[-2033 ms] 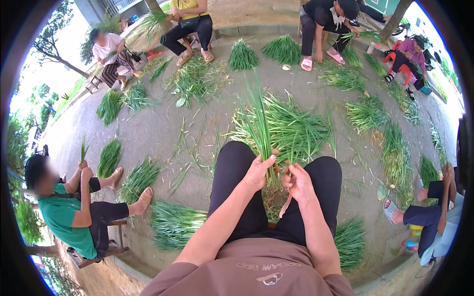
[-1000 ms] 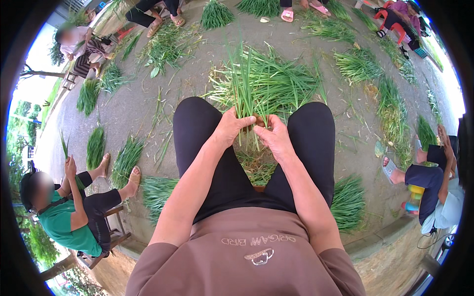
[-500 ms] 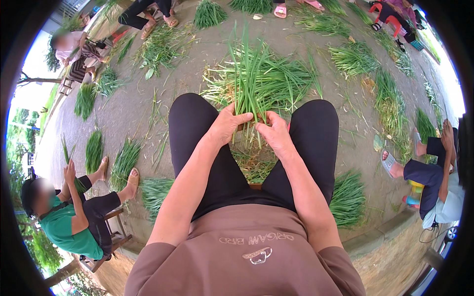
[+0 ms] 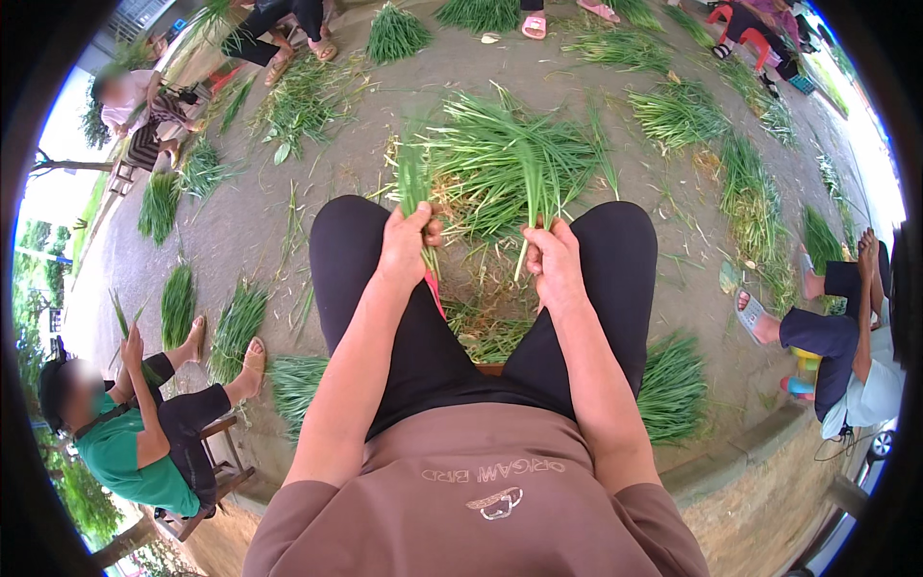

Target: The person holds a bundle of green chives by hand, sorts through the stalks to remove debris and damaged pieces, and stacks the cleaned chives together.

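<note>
My left hand [image 4: 408, 248] is closed around a small bunch of green chives [image 4: 411, 171], whose leaves point up and are smeared by motion. Thumb and fingers of my right hand [image 4: 556, 260] grip a second thin bunch of chives [image 4: 534, 183], leaves upward and pale ends below. A wide gap separates the hands, each above one of my knees. Just beyond them on the ground lies a large loose pile of chives [image 4: 481, 154]. Below my left hand a pinkish-red strip [image 4: 436, 291] shows against my dark trousers; what it belongs to is unclear.
Bundled chives [image 4: 298, 385] lie beside my left leg, and another bundle [image 4: 673, 389] beside my right. More bundles and stray trimmings cover the pavement. A person in green [image 4: 144, 433] sits at left holding chives; others sit at right and along the far side. A low kerb [image 4: 740, 457] runs at lower right.
My hands were together holding one upright bunch; now they are apart, each with its own portion. My left hand has moved left, my right slightly right. The leaves over the pile have parted.
</note>
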Motion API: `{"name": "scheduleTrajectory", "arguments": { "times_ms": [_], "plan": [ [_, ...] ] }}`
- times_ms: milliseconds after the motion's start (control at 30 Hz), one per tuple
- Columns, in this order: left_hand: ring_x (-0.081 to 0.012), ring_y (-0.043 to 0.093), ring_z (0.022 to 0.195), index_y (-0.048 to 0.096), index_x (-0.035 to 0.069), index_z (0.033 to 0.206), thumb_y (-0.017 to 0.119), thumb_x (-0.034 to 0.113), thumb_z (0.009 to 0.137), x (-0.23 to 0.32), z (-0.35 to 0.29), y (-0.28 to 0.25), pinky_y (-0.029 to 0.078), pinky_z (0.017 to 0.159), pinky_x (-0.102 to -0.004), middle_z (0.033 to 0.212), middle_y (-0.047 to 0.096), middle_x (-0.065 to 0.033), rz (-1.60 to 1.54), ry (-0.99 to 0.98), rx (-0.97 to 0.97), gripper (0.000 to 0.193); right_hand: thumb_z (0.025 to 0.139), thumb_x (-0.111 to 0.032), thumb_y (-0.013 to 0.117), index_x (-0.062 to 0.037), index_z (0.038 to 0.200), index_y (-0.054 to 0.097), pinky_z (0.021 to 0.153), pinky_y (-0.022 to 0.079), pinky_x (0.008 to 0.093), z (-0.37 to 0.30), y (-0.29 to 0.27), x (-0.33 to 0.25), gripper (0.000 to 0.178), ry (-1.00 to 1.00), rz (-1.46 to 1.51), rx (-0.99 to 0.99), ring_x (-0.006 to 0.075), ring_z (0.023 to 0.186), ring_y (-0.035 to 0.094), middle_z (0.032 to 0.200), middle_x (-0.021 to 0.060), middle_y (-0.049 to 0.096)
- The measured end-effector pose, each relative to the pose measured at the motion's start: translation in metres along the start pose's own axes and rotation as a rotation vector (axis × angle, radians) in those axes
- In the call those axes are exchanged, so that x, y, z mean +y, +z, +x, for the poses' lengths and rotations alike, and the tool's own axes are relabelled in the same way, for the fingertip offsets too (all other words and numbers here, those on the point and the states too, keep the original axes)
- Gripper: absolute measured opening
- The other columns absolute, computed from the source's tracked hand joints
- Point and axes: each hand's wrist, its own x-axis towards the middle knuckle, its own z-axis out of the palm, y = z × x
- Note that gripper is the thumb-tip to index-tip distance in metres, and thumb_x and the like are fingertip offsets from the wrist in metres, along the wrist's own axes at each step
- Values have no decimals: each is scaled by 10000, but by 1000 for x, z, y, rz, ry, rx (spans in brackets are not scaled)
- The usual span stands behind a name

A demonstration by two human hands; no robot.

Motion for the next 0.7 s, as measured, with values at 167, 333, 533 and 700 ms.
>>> {"name": "scheduleTrajectory", "arguments": {
  "times_ms": [167,333,533,700],
  "plan": [
    [-104,443,619,474,40,1008,476,89,944,8,0,-11,401,513,-235,854,517,-51,-197,69,12,81,798,-10,547,-37,956,501,396,275,201,0,-9,-5,166,-11,59,30,49,501,406,766,19,530],
    [-144,536,694,483,46,1020,486,96,939,15,-3,-14,501,587,-294,880,540,-61,-170,23,1,95,829,-21,531,-46,991,516,403,291,196,-2,-4,-6,164,-14,44,38,50,528,423,780,15,532],
    [-175,586,775,499,55,1094,525,84,913,9,-2,-9,536,670,-334,929,573,-66,-112,-15,-106,185,903,-120,520,-53,1068,536,469,366,208,0,3,2,179,15,-4,-36,45,583,446,806,5,544],
    [-180,584,830,531,79,1096,569,106,898,3,-2,2,509,694,-334,901,585,-30,-74,-56,-145,204,927,-126,484,-54,1104,543,539,411,282,1,10,14,200,15,86,-81,104,702,512,834,22,553]
  ]
}}
